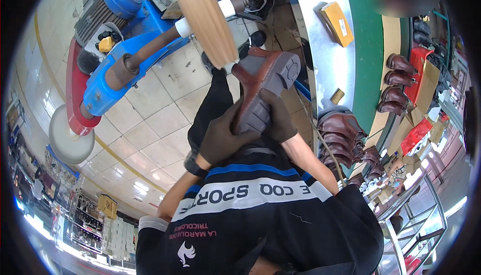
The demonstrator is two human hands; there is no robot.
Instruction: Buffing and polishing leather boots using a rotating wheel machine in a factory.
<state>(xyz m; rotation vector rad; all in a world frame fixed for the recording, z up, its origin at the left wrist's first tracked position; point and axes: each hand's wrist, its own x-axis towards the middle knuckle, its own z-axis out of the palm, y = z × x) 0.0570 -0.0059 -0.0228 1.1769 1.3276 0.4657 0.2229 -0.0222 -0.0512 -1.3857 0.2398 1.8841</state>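
Note:
A brown leather boot [255, 80] with a grey sole [268, 87] is gripped between both my hands, sole turned up and to the right. My left hand [224, 135], in a dark glove, wraps the near end of the boot from the left. On the other side my right hand [278, 117], gloved the same, clasps the sole's edge. Just beyond the boot stands a tan buffing wheel [206, 22] on a shaft. The boot's upper is right by the wheel's lower rim; whether they touch I cannot tell.
A blue machine [114, 77] carries the shaft, with a pale round wheel [71, 134] at its near end. On the right, a metal-topped bench [328, 69] bears a yellow block [337, 24] and a row of brown shoes [340, 132]. More shoes [398, 77] stand farther right.

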